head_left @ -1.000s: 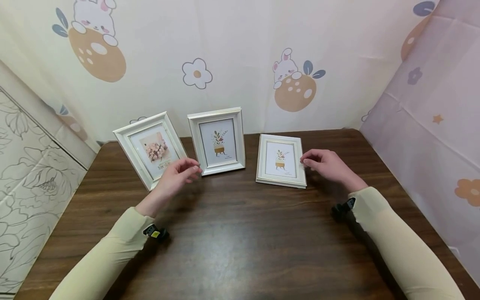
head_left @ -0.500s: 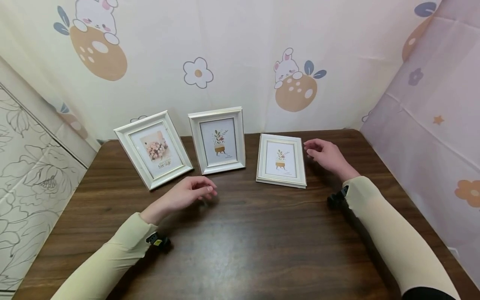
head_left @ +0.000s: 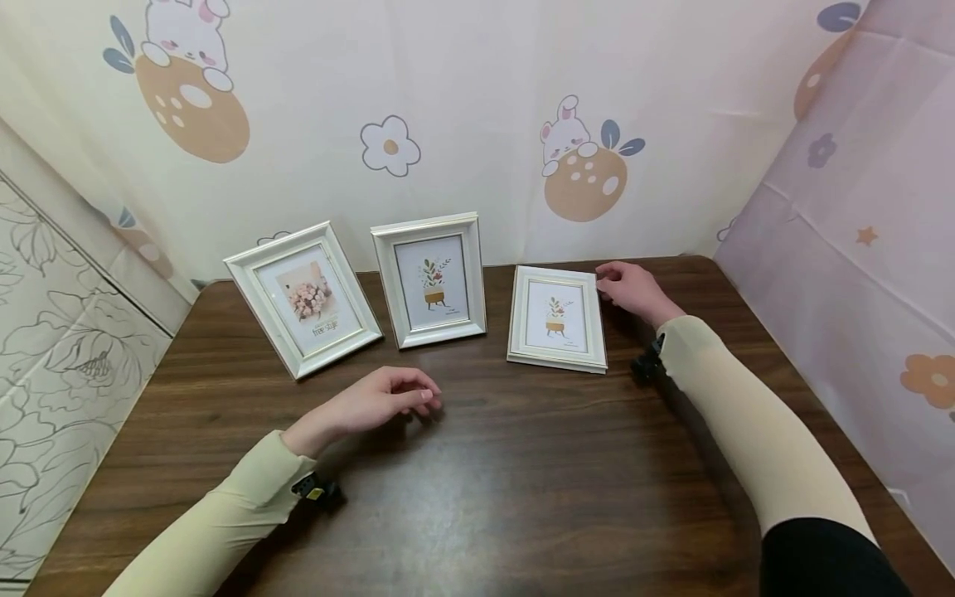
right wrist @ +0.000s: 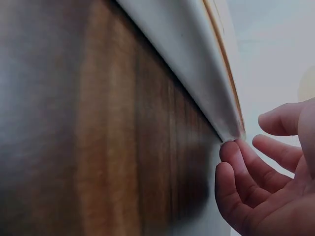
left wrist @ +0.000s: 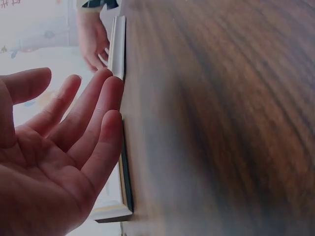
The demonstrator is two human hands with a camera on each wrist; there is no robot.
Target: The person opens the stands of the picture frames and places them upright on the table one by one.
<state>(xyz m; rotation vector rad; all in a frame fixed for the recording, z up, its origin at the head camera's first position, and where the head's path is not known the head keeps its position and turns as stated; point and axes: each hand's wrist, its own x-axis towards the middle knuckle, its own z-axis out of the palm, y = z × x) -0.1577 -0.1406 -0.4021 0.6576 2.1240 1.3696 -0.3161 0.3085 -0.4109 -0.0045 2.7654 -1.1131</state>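
A white photo frame (head_left: 557, 319) with a plant print lies face up on the table, right of the middle. At its far right corner is my right hand (head_left: 630, 290). In the right wrist view, fingertips (right wrist: 230, 150) meet the frame's corner (right wrist: 231, 130), and the thumb stays apart from it. My left hand (head_left: 384, 400) hovers low over the table, palm inward, with loosely bent fingers and nothing in them. Behind it stand two more white frames, both upright and leaning back: a middle one (head_left: 430, 282) with a plant print and a left one (head_left: 306, 300) with a flower picture.
The dark wooden table (head_left: 507, 497) reaches back to a patterned curtain (head_left: 477, 124). Another curtain (head_left: 836, 249) hangs along the right side, and a panel with line-drawn flowers (head_left: 67, 390) borders the left.
My right hand has moved away along the lying frame's right side to its far corner. My left hand has drawn back from the standing frames, toward me and slightly right. The frames have not moved.
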